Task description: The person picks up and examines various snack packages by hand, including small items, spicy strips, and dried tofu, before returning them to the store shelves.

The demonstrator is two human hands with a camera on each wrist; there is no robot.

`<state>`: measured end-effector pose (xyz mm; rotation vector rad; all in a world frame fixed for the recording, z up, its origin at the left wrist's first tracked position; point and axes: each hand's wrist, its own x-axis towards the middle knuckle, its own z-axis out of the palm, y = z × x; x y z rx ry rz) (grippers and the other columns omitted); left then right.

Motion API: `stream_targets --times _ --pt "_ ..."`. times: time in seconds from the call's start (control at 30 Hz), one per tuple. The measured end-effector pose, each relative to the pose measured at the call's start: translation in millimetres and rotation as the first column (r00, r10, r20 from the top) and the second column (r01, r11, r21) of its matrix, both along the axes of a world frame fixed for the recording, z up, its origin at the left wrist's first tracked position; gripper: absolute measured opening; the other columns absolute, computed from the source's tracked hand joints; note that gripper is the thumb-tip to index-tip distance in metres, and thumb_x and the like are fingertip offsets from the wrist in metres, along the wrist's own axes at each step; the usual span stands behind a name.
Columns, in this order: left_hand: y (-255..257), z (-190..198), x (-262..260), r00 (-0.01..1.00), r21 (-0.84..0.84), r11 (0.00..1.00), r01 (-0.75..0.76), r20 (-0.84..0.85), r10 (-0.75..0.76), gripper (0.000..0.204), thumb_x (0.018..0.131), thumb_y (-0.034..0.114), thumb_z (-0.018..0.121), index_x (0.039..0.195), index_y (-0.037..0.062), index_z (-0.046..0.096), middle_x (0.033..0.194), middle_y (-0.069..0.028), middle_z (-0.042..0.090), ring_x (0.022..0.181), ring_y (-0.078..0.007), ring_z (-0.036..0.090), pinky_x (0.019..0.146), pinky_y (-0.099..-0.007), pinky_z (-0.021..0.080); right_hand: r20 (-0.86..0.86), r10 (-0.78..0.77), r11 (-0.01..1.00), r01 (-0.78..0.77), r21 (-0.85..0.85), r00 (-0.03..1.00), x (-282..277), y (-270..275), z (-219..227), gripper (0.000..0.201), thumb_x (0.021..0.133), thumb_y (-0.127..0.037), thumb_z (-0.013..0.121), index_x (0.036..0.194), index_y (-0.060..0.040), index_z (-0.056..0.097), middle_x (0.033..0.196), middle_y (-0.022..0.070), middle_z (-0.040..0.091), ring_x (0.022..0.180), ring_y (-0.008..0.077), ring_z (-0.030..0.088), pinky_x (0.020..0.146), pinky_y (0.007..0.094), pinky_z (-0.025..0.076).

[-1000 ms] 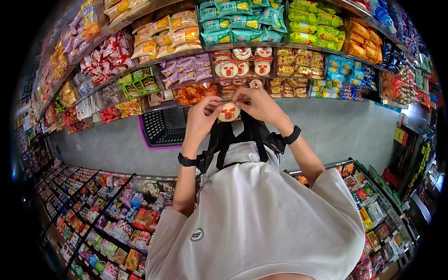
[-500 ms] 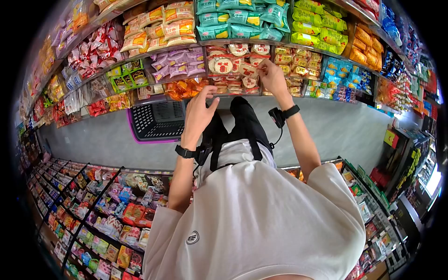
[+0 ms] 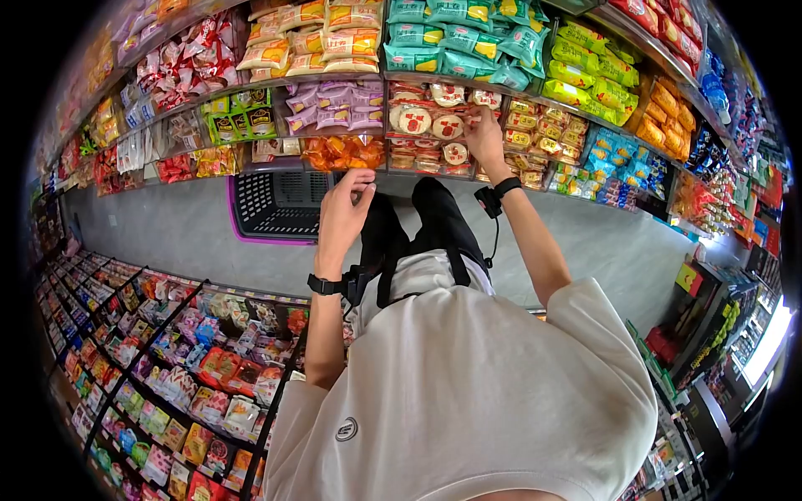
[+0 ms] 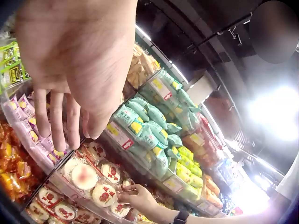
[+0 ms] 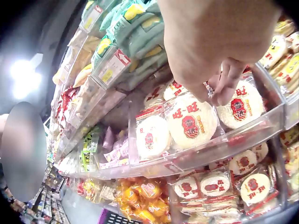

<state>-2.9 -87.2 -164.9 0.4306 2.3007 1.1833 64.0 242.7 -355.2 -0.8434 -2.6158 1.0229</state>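
Round white rice crackers in clear packets with red print fill a shelf bin (image 5: 180, 163). Over that bin my right hand (image 3: 484, 140) reaches down, thumb and fingers pinching the wrapper edge of a rice cracker packet (image 5: 239, 106). The packet lies among the others at the bin's right side. My left hand (image 3: 341, 213) hovers in front of the shelf, fingers loosely extended and holding nothing. In the left wrist view its palm shows, and its fingers (image 4: 57, 121) overlap the purple packets behind.
A dark basket with a purple rim (image 3: 276, 240) stands on the floor to the left. Teal packets (image 3: 464, 42) sit on the shelf above, orange-wrapped snacks (image 3: 342, 154) to the left of the crackers. Behind me is another rack of goods (image 3: 167, 367).
Both hands held a rice cracker packet together; then they parted. The right hand carried the packet rightward to the cracker bin and down into it. The left hand moved back, holding nothing.
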Motion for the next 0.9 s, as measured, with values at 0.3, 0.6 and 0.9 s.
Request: stream_targets --times 0.3,0.6,0.9 --pt "-25 6 -28 0.998 -0.029 0.999 0.019 -0.055 -0.021 0.021 0.104 0.009 0.068 0.124 0.0025 0.068 0.115 -0.0111 0.080 0.102 -0.0245 0.077 0.087 -0.0339 0.057 -0.034 0.110 0.970 -0.115 -0.215 0.993 27 -31 16 0.027 0.092 -0.007 0.072 0.117 -0.0043 0.062 0.106 0.0174 0.073 0.093 0.0367 0.075 0.079 0.0474 0.060" --pt "-102 -3 -54 0.988 -0.019 0.997 -0.076 -0.133 0.073 0.020 0.104 0.009 0.068 0.122 0.0034 0.070 0.111 -0.0130 0.080 0.099 -0.0259 0.077 0.085 -0.0350 0.058 0.083 0.569 0.809 -0.538 -0.236 0.818 -4 -104 26 0.017 0.093 -0.007 0.071 0.110 -0.0030 0.067 0.091 0.0143 0.076 0.087 0.0330 0.076 0.079 0.0438 0.060" --pt "-202 18 -18 0.952 -0.076 0.951 -0.300 -0.082 0.294 0.022 0.105 0.008 0.065 0.126 0.0030 0.070 0.116 -0.0112 0.080 0.104 -0.0212 0.075 0.090 -0.0333 0.056 0.100 0.626 0.775 -0.631 0.034 0.773 -125 -187 7 0.031 0.092 -0.005 0.061 0.122 0.0037 0.062 0.105 0.0307 0.073 0.098 0.0482 0.072 0.087 0.0547 0.058"
